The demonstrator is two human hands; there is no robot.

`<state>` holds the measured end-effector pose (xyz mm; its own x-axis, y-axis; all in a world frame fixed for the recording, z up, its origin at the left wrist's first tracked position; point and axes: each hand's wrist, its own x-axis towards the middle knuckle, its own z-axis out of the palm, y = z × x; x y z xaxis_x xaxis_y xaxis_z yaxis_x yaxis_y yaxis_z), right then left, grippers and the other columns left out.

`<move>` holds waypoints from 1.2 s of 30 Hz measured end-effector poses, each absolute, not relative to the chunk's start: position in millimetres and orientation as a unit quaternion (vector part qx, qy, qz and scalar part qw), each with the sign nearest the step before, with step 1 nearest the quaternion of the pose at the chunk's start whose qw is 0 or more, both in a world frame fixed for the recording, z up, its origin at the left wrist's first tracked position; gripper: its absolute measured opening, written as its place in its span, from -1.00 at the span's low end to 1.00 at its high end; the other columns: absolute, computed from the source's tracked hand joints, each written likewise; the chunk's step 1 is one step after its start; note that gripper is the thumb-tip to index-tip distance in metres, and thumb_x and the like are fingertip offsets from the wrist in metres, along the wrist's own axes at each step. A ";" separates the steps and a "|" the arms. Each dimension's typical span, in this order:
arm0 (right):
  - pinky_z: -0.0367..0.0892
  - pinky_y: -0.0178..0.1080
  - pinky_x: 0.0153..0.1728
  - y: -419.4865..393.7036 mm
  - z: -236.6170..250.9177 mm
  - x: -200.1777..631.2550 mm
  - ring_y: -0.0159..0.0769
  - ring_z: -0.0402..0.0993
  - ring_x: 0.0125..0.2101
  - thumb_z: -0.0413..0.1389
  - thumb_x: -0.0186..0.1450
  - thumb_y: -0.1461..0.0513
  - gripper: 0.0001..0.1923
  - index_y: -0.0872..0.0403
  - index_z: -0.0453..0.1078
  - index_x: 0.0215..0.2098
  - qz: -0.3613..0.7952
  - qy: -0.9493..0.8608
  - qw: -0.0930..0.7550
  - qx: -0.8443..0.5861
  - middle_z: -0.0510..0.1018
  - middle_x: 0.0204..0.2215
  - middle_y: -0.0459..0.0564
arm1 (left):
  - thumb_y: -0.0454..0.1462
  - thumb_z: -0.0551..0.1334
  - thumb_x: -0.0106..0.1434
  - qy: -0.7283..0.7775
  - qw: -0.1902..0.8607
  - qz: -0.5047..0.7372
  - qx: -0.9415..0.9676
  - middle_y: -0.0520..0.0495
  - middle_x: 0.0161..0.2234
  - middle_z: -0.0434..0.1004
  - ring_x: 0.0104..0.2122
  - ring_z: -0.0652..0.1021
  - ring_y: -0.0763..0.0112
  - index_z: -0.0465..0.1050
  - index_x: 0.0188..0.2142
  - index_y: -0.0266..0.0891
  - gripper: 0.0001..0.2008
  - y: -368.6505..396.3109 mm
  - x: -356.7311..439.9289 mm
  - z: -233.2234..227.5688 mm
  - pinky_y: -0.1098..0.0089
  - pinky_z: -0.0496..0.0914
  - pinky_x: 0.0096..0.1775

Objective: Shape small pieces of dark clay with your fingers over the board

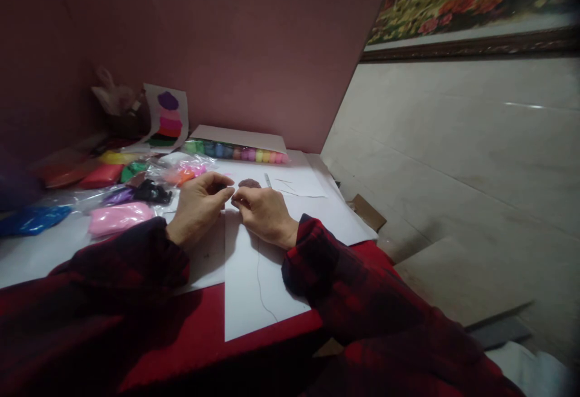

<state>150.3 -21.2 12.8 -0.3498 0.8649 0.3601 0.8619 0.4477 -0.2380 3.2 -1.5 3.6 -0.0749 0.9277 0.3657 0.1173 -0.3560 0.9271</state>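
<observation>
White paper sheets (254,288) cover our red table (199,324), set against a dull pink wall (226,40). Bagged clay in pink (118,217), blue (31,219) and red (103,175) lies at the left. Our left hand (199,203) and right hand (263,211) meet fingertip to fingertip, pinched together on something too small to identify. Just beyond them, a brown clay lump (249,183) lies flat, long axis left-right. A pen (267,180) beside it points away from us.
</observation>
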 end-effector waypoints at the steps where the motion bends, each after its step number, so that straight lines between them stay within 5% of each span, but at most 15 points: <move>1: 0.23 -0.24 -0.27 -21.2 12.7 150.2 -0.26 0.52 -0.28 0.01 0.45 0.16 -0.74 -0.02 0.55 -0.13 0.004 -0.821 0.221 -0.526 0.66 -0.24 -0.03 | -0.27 0.38 -0.04 0.445 0.350 0.581 0.585 0.09 -0.62 0.45 -0.66 0.38 0.51 0.51 -0.45 -0.24 -0.87 -1.7 3.1 3.8 0.45 0.24 -0.59; 7: 0.23 -0.24 -0.27 -21.6 12.8 150.1 -0.25 0.53 -0.27 0.02 0.44 0.16 -0.75 -0.02 0.55 -0.12 0.009 -0.818 0.226 -0.528 0.66 -0.23 -0.03 | -0.28 0.36 -0.02 0.436 0.362 0.581 0.585 0.11 -0.63 0.42 -0.69 0.36 0.53 0.49 -0.48 -0.23 -0.90 -2.7 4.2 5.4 0.45 0.23 -0.59; 15: 0.23 -0.23 -0.27 -21.7 12.6 150.5 -0.24 0.54 -0.26 0.01 0.43 0.18 -0.75 -0.02 0.56 -0.14 0.007 -0.822 0.224 -0.524 0.66 -0.22 -0.05 | -0.29 0.35 0.01 0.459 0.360 0.574 0.575 0.11 -0.64 0.45 -0.65 0.42 0.46 0.54 -0.28 -0.27 -0.78 -0.8 2.8 4.0 0.43 0.31 -0.54; 36: 0.23 -0.25 -0.29 -21.3 12.0 151.1 -0.25 0.53 -0.28 0.00 0.45 0.14 -0.72 -0.01 0.55 -0.12 -0.001 -0.829 0.206 -0.519 0.66 -0.26 -0.02 | -0.28 0.34 0.03 0.439 0.371 0.567 0.590 0.09 -0.64 0.44 -0.68 0.40 0.49 0.47 -0.46 -0.21 -0.92 -3.8 4.1 6.4 0.44 0.27 -0.59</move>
